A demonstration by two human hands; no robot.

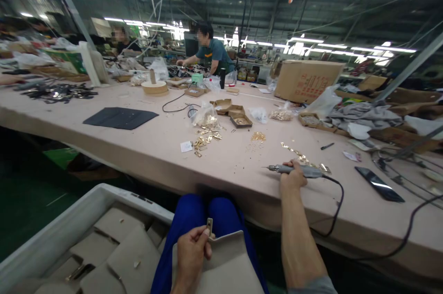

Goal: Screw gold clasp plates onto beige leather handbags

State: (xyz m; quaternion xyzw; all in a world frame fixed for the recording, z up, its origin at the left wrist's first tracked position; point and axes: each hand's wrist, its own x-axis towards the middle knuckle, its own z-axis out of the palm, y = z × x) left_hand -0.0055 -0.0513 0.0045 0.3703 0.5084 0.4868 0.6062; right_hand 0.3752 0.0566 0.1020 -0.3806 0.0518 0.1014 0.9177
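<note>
"What's the left hand [194, 250] up to?"
"Its grip pinches a metal tab [209, 225] at the edge of a beige panel [238, 261], laid over the lap [189, 213], probably for steadiness."
"And the right hand [293, 177]?"
"Wrapped round a corded screwdriver [313, 172] by the desk [349, 183]'s near side, tip well apart from the panel."
"Those golden bits [258, 136] beyond?"
"Heaped loose, likely for easy reach."
</note>
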